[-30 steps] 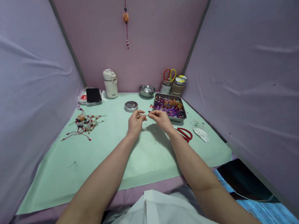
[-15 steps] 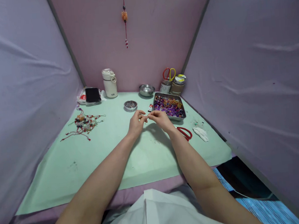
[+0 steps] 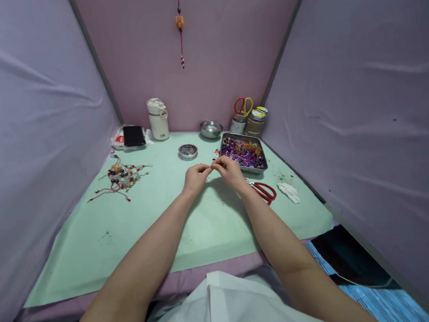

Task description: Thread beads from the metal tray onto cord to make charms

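My left hand (image 3: 196, 177) and my right hand (image 3: 228, 171) meet fingertip to fingertip above the green mat (image 3: 208, 221). Both are closed in a pinch; whatever they hold is too small to make out. Just behind my right hand is a metal tray (image 3: 263, 168) of purple, orange and dark beads (image 3: 244, 152). Red-handled scissors (image 3: 266, 191) lie partly behind my right wrist. A small red-and-white item (image 3: 216, 154) sits beside the tray. Farther back on the left is a round dish (image 3: 187, 152) with small dark pieces.
Beaded red cords (image 3: 124, 178) lie at the left. Along the back are a phone (image 3: 133, 136), a white bottle (image 3: 158, 119), a steel bowl (image 3: 210, 129), a scissors jar (image 3: 238, 124) and another jar (image 3: 255, 122). A white cloth (image 3: 288, 192) lies right. A beaded string (image 3: 180, 23) hangs behind.
The fingers of my left hand have drawn closer together, and my right hand has shifted slightly. More of the red-handled scissors now shows beside my right wrist.
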`<state>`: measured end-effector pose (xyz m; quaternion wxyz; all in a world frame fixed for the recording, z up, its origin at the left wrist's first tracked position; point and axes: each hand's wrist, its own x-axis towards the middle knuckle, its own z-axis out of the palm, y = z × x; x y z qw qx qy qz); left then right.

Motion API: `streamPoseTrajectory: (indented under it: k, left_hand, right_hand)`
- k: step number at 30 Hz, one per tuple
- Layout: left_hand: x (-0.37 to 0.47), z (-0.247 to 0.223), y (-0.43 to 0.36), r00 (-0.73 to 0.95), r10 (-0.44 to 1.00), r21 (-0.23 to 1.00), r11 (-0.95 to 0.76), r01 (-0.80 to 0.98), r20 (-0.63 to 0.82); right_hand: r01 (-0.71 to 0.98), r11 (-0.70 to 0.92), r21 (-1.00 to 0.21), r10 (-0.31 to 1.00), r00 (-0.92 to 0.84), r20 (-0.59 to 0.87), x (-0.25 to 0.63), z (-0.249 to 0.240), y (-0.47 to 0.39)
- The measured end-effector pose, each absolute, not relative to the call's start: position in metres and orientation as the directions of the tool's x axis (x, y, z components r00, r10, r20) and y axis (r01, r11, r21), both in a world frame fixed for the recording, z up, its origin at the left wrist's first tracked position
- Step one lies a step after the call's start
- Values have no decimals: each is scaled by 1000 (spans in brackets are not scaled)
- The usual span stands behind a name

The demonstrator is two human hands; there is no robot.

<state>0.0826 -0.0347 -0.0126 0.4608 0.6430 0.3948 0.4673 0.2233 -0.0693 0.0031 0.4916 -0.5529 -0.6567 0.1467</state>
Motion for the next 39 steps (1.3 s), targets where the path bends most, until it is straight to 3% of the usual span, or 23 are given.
streamPoseTrajectory:
  k: [8,16,39]
  left_hand:
    - [84,-9,-35,221,970,990,-75,-121,100]
    - [83,-8,-34,199,973,981,-85,-177,120]
    - [84,-6,-36,200,972,973,-77,-215,121]
  right_hand:
    - [348,279,-895,912,197,360,226,0,-64]
    - [175,169,-970,984,24,176,223,8,-74]
    - [158,145,-977,983,90,160,222,8,-73]
